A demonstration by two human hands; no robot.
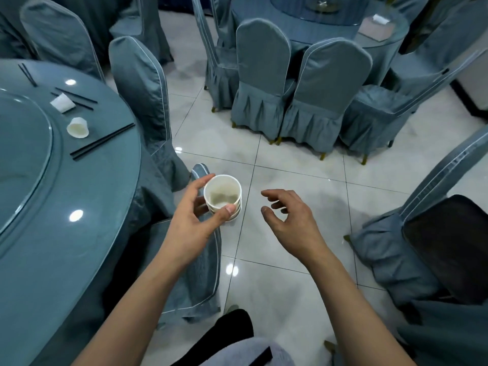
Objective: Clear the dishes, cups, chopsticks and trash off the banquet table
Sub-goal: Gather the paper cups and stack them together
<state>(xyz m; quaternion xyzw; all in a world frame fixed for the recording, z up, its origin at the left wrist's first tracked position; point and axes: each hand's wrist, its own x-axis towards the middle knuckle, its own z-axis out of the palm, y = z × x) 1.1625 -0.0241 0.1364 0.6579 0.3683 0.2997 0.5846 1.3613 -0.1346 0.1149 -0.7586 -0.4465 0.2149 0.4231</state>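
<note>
Partway: left hand (pixel 194 220) grips nested cup stack (pixel 223 198), right hand (pixel 287 217) loose, empty; tabletop (pixel 87 207) at ten o'clock holds two cups (pixel 77 127), chopsticks (pixel 101 142).

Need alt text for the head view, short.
A person's left hand grips a stack of white cups above the tiled floor, while the right hand hovers open beside it. On the round banquet table at left lie two tipped paper cups and black chopsticks; covered chairs stand around.
</note>
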